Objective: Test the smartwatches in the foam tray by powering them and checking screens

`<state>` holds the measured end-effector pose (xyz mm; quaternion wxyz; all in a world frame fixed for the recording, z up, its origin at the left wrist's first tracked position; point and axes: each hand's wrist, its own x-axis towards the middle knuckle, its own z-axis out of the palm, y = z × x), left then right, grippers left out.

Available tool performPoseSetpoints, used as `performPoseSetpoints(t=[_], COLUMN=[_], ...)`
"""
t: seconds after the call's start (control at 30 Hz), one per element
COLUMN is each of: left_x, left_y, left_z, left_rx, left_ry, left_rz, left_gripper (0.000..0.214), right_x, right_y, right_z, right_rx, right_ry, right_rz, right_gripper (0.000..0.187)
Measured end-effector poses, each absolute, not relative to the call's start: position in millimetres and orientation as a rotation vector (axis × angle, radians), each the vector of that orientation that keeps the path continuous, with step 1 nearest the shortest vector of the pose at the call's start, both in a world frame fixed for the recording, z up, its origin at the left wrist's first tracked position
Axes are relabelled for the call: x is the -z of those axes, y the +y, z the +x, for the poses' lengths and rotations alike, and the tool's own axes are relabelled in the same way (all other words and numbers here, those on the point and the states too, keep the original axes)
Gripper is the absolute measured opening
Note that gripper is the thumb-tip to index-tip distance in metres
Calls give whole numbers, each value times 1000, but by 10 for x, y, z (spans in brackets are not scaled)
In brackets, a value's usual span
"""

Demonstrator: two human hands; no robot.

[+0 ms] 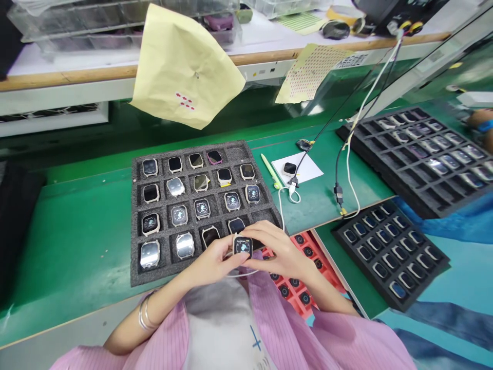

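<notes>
Between my two hands is a smartwatch case [242, 247] without a strap, its screen lit with a watch face. My left hand [217, 257] grips its left side, with the thumb on the lower part of the screen. My right hand [275, 246] closes on its right side, fingers along the top edge. Just beyond lies a grey foam tray [164, 186] with several watch cases in its pockets. Some screens there are lit, such as this watch [202, 208]; others are dark. A white cable passes below my hands.
A light green pen [271, 171] and a small watch [289, 168] on white paper lie right of the tray. Cables [352, 128] hang beside them. Two more foam trays [370, 156] [421, 303] and a red tray [327, 270] hold watches. Yellow paper [185, 61] hangs from the shelf.
</notes>
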<state>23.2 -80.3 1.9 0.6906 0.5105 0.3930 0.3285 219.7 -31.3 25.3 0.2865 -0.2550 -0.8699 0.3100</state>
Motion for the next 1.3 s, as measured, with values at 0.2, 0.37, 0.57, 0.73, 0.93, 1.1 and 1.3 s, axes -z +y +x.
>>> performPoseSetpoints(t=[0.2,0.37,0.57,0.73,0.93,1.1,1.3], left_x=[-68,-103,-204,-164,-34,13,-44], left_y=[-824,-845,-890,-969,-976,-933,-906], left_z=[218,89,-162,-272,-274,-245,-197], left_rx=[-707,-784,-806,-738,-736,-767,-805], left_ry=[875,873,1063,1107,1018,958,1031], left_rz=[1162,1054,1016,971,921,981,1015], left_gripper=[35,29,34,33,39,50,41], right_x=[-240,-236,-396,-444,-451,-377,-229], right_y=[-40,25,-45,31,50,-130,-196], right_z=[2519,2626,2129,1864,1975,1825,1589], right_rx=[-773,-549,-500,-348,-612,-834,-708], right_ry=[-2247,-2524,-2794,-2988,-2815,-2495,-2550], right_rz=[-852,-1019,-835,-874,-705,-638,-566], right_gripper=[41,40,34,38,42,46,39])
